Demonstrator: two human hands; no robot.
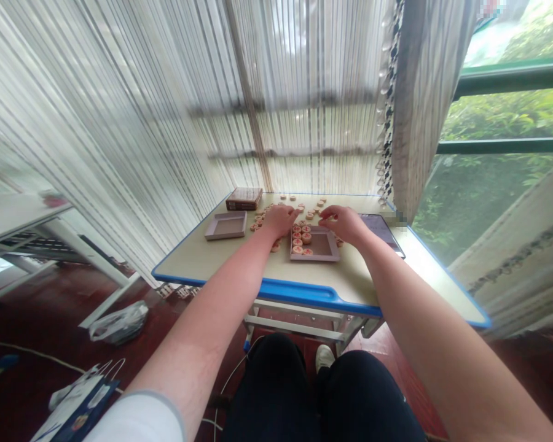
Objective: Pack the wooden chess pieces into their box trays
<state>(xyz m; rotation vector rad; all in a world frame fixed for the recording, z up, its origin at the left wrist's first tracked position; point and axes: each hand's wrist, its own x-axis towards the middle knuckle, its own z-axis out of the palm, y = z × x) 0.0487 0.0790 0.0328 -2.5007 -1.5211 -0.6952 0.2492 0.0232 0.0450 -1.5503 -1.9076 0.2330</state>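
Note:
Round wooden Chinese chess pieces (306, 238) with red characters stand in rows along the left side of a shallow pinkish box (316, 258). My left hand (280, 220) is at the box's far left corner, fingers bent and drawn together among loose pieces (258, 221). What is in its fingertips, if anything, is hidden. Over the box's far right corner is my right hand (345, 224), thumb and fingers curved towards each other. Whether a piece sits between them is too small to make out. More loose pieces (309, 215) lie scattered beyond the box.
A matching shallow tray (225, 236) lies on the left of the cream, blue-edged desk (193, 261), with a brown box (244, 197) behind it. A tablet (382, 233) lies beside my right hand. String curtains (304, 135) hang behind the desk. Bags (120, 322) are on the floor at left.

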